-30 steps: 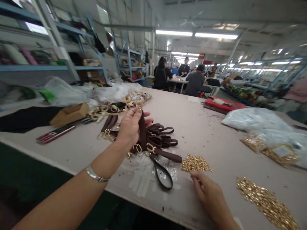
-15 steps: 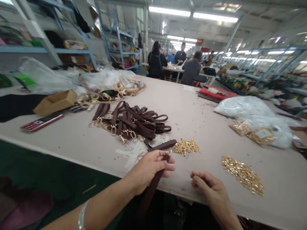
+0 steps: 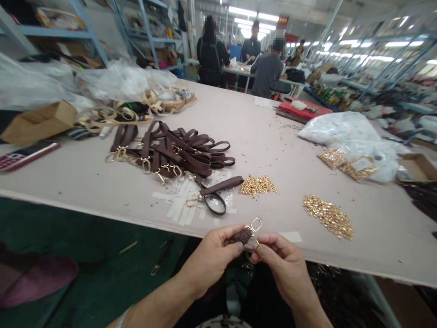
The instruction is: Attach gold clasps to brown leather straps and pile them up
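At the table's front edge my left hand (image 3: 218, 255) pinches the end of a dark brown leather strap (image 3: 244, 235). A gold oval clasp (image 3: 256, 224) sticks out from that end. Close beside it, my right hand (image 3: 285, 264) holds a small gold metal piece (image 3: 257, 243) between thumb and finger; its exact kind is too small to tell. The rest of the strap is hidden by my hands. Beyond them lie a looped strap (image 3: 223, 185), a heap of brown straps with gold clasps (image 3: 184, 155), and a pile of small gold pieces (image 3: 257, 186).
A second pile of gold pieces (image 3: 327, 216) lies to the right. Behind it are plastic bags (image 3: 341, 127) and an open carton (image 3: 418, 167). A cardboard box (image 3: 41, 120) and beige straps stand left. Several people work at a far table.
My hands have come together at the strap's end, the right one moving left with its small gold piece. The clasp now shows above my fingers. The view has shifted.
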The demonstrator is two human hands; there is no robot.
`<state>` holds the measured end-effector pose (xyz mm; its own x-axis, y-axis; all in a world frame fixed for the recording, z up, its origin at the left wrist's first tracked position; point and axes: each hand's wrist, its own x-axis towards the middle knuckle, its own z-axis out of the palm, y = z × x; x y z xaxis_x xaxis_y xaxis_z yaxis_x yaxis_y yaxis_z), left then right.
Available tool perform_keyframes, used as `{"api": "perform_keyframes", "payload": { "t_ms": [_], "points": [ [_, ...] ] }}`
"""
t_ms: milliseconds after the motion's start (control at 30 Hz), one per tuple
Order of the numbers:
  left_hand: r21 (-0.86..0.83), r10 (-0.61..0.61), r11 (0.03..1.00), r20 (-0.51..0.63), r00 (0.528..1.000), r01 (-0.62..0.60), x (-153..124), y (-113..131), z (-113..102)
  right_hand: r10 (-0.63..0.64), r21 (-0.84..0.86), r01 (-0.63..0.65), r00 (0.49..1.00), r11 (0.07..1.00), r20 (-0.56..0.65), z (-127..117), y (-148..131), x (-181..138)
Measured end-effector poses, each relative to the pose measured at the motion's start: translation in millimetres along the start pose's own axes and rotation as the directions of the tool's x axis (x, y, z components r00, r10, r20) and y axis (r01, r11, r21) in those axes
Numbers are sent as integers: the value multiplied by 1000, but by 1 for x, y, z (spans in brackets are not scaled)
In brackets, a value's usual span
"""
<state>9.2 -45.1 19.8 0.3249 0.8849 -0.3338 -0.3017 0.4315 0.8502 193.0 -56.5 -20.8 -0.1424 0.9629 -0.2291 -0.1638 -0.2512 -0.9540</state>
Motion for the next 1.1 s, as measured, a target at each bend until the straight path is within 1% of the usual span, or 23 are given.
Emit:
{"api": "perform_keyframes", "payload": {
  "t_ms": [67, 133, 200, 400, 500, 567, 633, 767, 833, 900, 967, 1000, 1033, 1100],
  "points": [
    [17, 50, 999, 28, 998, -50, 1, -3, 2, -10, 8, 10, 1000, 1000, 3, 2, -1, -2],
    [55, 69, 996, -3, 998, -69, 2, -5, 4, -12, -8, 12, 1000, 1000, -3, 4, -2, -3],
    [106, 73, 992, -39, 997, -69, 1, -5, 5, -10, -34, 10, 1000, 999, -16, 6, -3, -3],
    [239, 109, 967, -65, 992, -90, -1, -6, 9, -16, -133, 10, 999, 991, -49, 9, -10, -3],
    [270, 97, 959, -54, 994, -79, -1, -9, 11, -29, -171, 21, 998, 985, -46, 9, -13, -2],
    [305, 95, 949, -40, 995, -79, 0, -10, 11, -30, -163, 22, 998, 986, -48, 10, -13, -2],
    [383, 116, 919, -44, 992, -90, 1, -12, 9, -36, -146, 29, 998, 989, -45, 11, -11, -2],
    [586, 246, 793, -63, 967, -164, 5, -18, 2, -76, -51, 73, 995, 996, -66, 12, -4, 1],
    [632, 306, 746, -49, 951, -208, 6, -22, 0, -77, 16, 79, 993, 997, -86, 12, -2, 1],
    [638, 348, 730, -40, 936, -244, 7, -26, 1, -76, 36, 80, 992, 996, -100, 14, -1, 0],
    [617, 376, 742, -57, 925, -263, 8, -29, 6, -78, 26, 81, 992, 996, -103, 15, -3, -2],
    [591, 368, 766, -77, 927, -255, 9, -31, 10, -78, 10, 80, 991, 997, -105, 14, -5, -3],
    [550, 332, 804, -100, 938, -226, 10, -32, 14, -79, -21, 78, 992, 997, -103, 12, -8, -3],
    [443, 203, 888, -138, 970, -122, 14, -34, 21, -92, -156, 78, 992, 985, -83, 0, -15, -2]
  ]
}}
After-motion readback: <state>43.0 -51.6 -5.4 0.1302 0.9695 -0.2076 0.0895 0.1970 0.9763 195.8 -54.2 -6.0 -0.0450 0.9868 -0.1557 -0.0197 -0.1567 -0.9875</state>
